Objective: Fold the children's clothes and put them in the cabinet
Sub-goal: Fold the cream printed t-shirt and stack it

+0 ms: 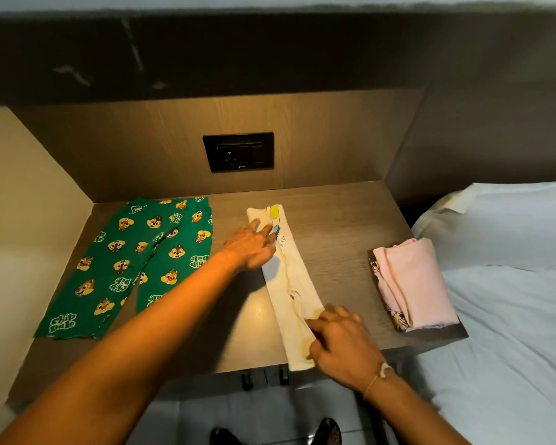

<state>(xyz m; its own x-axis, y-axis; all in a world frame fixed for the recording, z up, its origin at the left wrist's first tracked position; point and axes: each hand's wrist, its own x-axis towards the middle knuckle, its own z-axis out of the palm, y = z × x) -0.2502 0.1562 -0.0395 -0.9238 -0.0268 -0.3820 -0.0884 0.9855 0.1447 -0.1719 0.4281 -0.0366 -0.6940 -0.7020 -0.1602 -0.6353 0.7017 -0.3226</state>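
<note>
Left hand (254,245) fingers flat, spread, pressing far end of cream garment (294,284). Right hand (340,342) fingers curled, pinching near end. Garment folded into long strip, mid-table (334,220). Green pants (135,268) flat at left; pink folded stack (411,284) at right, beside bed (511,268).

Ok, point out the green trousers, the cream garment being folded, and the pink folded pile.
green trousers (161,242): head view, on the upper part by the crotch.
cream garment (294,277): head view, on the middle of the folded strip.
pink folded pile (414,281): head view, on its top layer.
</note>
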